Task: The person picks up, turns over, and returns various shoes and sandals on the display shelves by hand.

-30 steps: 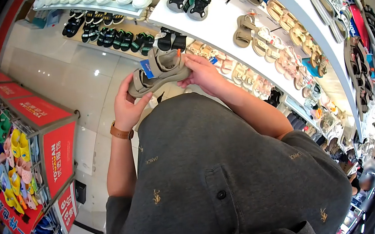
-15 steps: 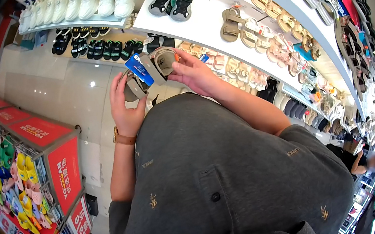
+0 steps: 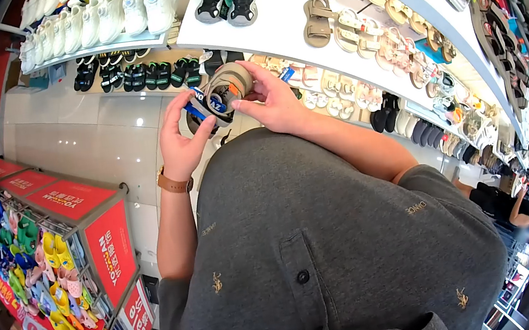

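Observation:
In front of my waist I hold a pair of taupe strap sandals [image 3: 234, 74] with both hands. My left hand [image 3: 182, 139] grips the left side, thumb and fingers closed around the straps and sole edge. My right hand [image 3: 277, 102] holds the right side, its thumb pressed on the near edge and the fingers behind. A blue tag [image 3: 215, 106] with white letters sits among the straps. A small orange piece [image 3: 234, 90] shows inside the upper. Part of the sandals is hidden by my fingers.
White shelves [image 3: 288, 11] of sandals curve along the right. White sneakers [image 3: 108, 18] stand on a shelf at the upper left, black sandals [image 3: 158, 74] below them. A red-sided bin [image 3: 109, 242] of colourful clogs is at left. A person [image 3: 507, 203] is at far right.
The sandals have been turned and brought together, so the blue tag now lies partly behind the straps and the inside with the orange piece shows. My left hand has moved closer to the right.

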The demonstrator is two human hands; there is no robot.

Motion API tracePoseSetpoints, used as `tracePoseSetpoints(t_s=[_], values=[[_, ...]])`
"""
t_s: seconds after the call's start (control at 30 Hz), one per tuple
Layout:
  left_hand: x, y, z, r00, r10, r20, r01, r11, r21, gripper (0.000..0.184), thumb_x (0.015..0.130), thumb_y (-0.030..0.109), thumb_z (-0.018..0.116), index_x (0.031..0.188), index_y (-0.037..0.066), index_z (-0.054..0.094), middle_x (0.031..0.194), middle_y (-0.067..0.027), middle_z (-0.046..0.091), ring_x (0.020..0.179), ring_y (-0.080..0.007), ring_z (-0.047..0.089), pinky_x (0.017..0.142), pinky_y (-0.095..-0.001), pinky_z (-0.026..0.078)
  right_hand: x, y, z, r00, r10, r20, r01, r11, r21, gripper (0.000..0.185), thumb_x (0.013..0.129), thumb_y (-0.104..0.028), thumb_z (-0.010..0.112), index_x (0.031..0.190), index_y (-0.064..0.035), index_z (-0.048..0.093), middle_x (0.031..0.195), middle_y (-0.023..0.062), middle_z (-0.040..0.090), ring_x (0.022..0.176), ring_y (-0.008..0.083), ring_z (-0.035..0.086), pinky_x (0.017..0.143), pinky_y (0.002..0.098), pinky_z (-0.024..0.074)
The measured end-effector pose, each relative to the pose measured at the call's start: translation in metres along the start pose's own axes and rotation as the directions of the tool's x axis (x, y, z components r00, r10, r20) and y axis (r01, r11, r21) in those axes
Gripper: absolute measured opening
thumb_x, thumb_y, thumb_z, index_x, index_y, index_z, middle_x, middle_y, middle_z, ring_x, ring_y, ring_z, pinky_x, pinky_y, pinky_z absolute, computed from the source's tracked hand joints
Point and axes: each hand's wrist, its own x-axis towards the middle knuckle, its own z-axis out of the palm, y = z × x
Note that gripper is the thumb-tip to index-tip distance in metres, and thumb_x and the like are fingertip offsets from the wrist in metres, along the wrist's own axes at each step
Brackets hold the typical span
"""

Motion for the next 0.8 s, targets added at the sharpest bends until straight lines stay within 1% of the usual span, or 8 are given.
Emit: tracePoseSetpoints(t_s=[0.1,0.2,0.3,0.47,0.6,0.7,0.73,0.8], values=[[0.007,0.008,0.002,1.000,0.025,0.001,-0.025,0.999,0.033,0.034,0.083,0.006,0.079,0.114,0.001,0.066,0.128,-0.0112,0.065,0.130,-0.0276,0.055,0.110,-0.0409,0.041,0.001,0.002,-0.002,1.000,0.000,-0.019,0.001,1.000,0.015,0.071,0.090,-0.012,0.075,0.148,0.0005,0.037,0.126,0.0145,0.063,0.107,0.0199,0.067,0.093,0.0332,0.0557],[0.011,0.019,0.004,0.985,0.172,0.006,-0.169,0.955,0.243,0.018,0.083,0.004,0.077,0.099,0.004,0.069,0.116,-0.0082,0.071,0.129,-0.0293,0.057,0.109,-0.0430,0.041,0.002,0.010,-0.005,0.999,-0.002,-0.040,0.004,0.999,0.043,0.069,0.091,-0.014,0.074,0.147,0.0015,0.038,0.123,0.0140,0.064,0.105,0.0193,0.068,0.091,0.0320,0.0561],[0.011,0.045,0.003,0.956,0.280,0.087,-0.285,0.820,0.497,0.010,0.084,0.002,0.076,0.092,0.005,0.070,0.109,-0.0070,0.073,0.127,-0.0335,0.059,0.111,-0.0471,0.038,0.005,0.019,-0.004,0.999,0.018,-0.052,-0.013,0.996,0.087,0.065,0.093,-0.016,0.073,0.146,0.0024,0.040,0.120,0.0130,0.066,0.101,0.0175,0.068,0.087,0.0305,0.0565],[0.004,0.074,0.013,0.916,0.350,0.195,-0.400,0.790,0.465,0.017,0.079,0.001,0.079,0.091,0.007,0.069,0.096,-0.0053,0.073,0.106,-0.0240,0.069,0.102,-0.0442,0.043,0.014,0.017,-0.010,0.971,0.234,-0.051,-0.222,0.960,0.170,0.056,0.096,-0.017,0.070,0.142,0.0031,0.045,0.120,0.0120,0.066,0.098,0.0146,0.068,0.084,0.0291,0.0564],[0.004,0.061,0.015,0.943,0.328,0.066,-0.327,0.866,0.377,0.018,0.082,0.001,0.077,0.098,0.005,0.069,0.099,-0.0078,0.073,0.105,-0.0253,0.069,0.099,-0.0426,0.046,0.015,0.018,-0.007,0.978,0.208,-0.024,-0.202,0.965,0.168,0.056,0.096,-0.015,0.070,0.142,0.0041,0.044,0.120,0.0119,0.066,0.100,0.0149,0.068,0.086,0.0285,0.0563],[0.012,0.037,0.013,0.983,0.115,-0.144,-0.074,0.962,0.263,0.020,0.087,0.004,0.074,0.106,0.002,0.068,0.104,-0.0103,0.072,0.105,-0.0246,0.067,0.096,-0.0378,0.049,0.015,0.015,-0.007,0.981,0.196,0.012,-0.195,0.969,0.149,0.057,0.096,-0.013,0.070,0.143,0.0045,0.043,0.123,0.0124,0.065,0.103,0.0152,0.067,0.088,0.0285,0.0560],[0.015,0.031,0.012,0.989,0.013,-0.149,0.013,0.985,0.173,0.023,0.091,0.005,0.072,0.113,0.000,0.068,0.115,-0.0120,0.069,0.107,-0.0231,0.064,0.094,-0.0333,0.050,0.015,0.016,-0.006,0.984,0.179,0.021,-0.180,0.972,0.153,0.058,0.096,-0.012,0.070,0.144,0.0043,0.042,0.123,0.0126,0.064,0.103,0.0154,0.067,0.089,0.0287,0.0559],[0.021,0.028,0.016,0.983,-0.055,-0.177,0.074,0.992,0.105,0.027,0.092,0.006,0.072,0.118,-0.001,0.067,0.120,-0.0118,0.067,0.110,-0.0220,0.063,0.094,-0.0333,0.051,0.015,0.017,-0.004,0.986,0.160,0.038,-0.165,0.968,0.188,0.059,0.095,-0.011,0.069,0.145,0.0038,0.041,0.125,0.0126,0.063,0.104,0.0154,0.067,0.090,0.0291,0.0558]])
